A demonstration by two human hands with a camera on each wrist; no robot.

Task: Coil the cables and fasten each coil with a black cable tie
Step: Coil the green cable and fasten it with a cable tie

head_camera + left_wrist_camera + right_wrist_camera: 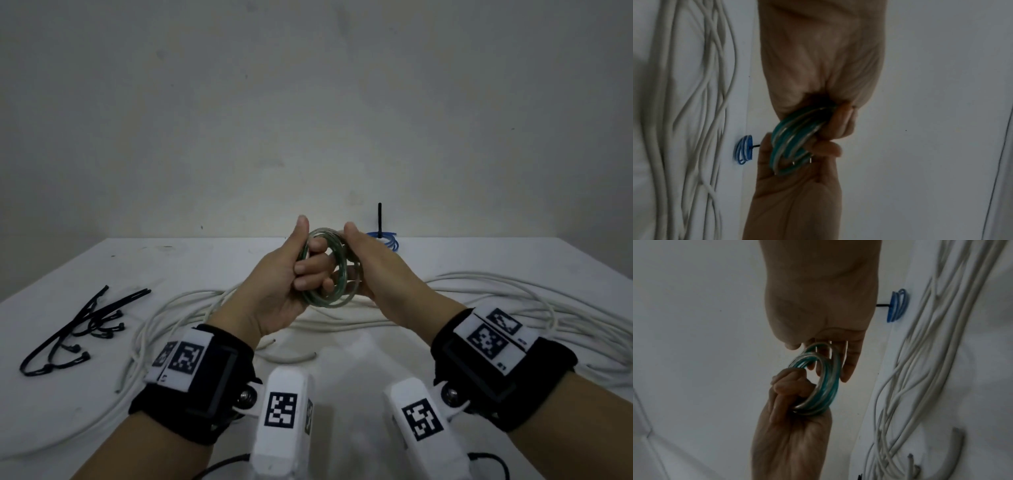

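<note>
A coil of green, clear-sheathed cable [329, 298] is held up above the table between both hands. My left hand [308, 270] has its fingers curled through the coil's middle, thumb up along the left rim. My right hand [359, 260] pinches the right rim, thumb on top and fingers behind. The left wrist view shows the coil [795, 139] with two bare wire ends poking out near the fingers. In the right wrist view the coil [824, 386] hangs between the right fingers [849, 363] and the left fist [789, 386]. No tie is on this coil.
Several black cable ties [78, 329] lie on the white table [102, 260] at the left. Loose white cables [496, 298] sprawl across the middle and right. A blue coil [387, 238] with an upright black tie tail rests at the far edge.
</note>
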